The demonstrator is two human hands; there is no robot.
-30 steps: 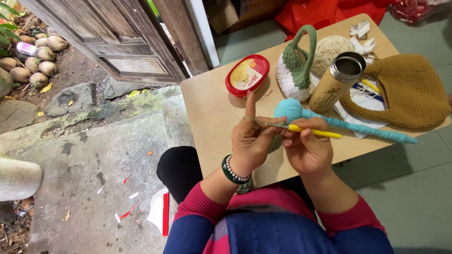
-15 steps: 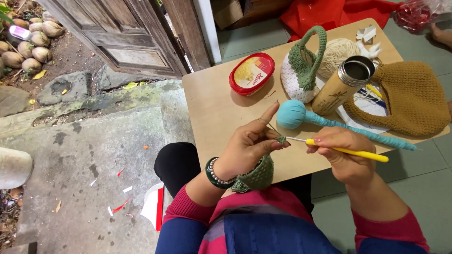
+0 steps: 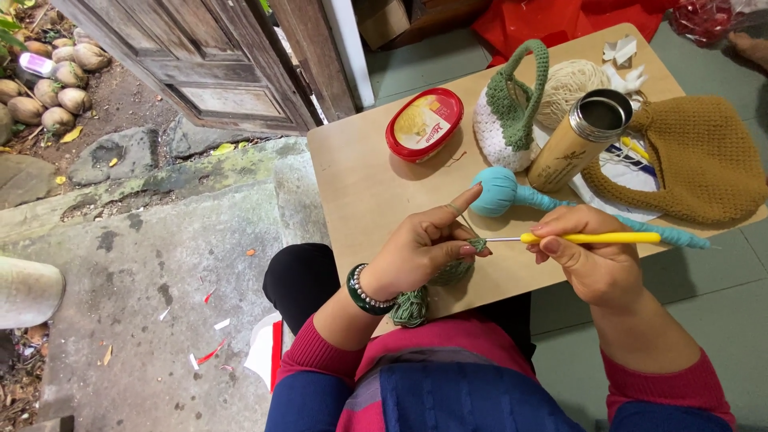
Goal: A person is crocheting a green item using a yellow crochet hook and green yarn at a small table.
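Observation:
My left hand [image 3: 420, 248] pinches a small green crochet piece [image 3: 478, 244] between thumb and fingers, index finger raised with yarn over it. More green crochet work [image 3: 412, 306] hangs below that wrist. My right hand [image 3: 596, 256] grips a yellow-handled crochet hook [image 3: 588, 238], its metal tip pushed into the green piece. Both hands hover over the front edge of a low wooden table [image 3: 360, 184].
On the table stand a red oval tub [image 3: 424, 124], a white-and-green crocheted bag [image 3: 512, 108], a cream yarn ball [image 3: 572, 80], a metal flask [image 3: 580, 140], a mustard crocheted bag [image 3: 696, 156] and a teal stuffed crochet piece [image 3: 500, 192]. A wooden door [image 3: 208, 64] and stone step lie left.
My hands have drawn slightly apart; the right hand pulled the hook to the right while the left keeps the green piece pinched. The view shifted a little.

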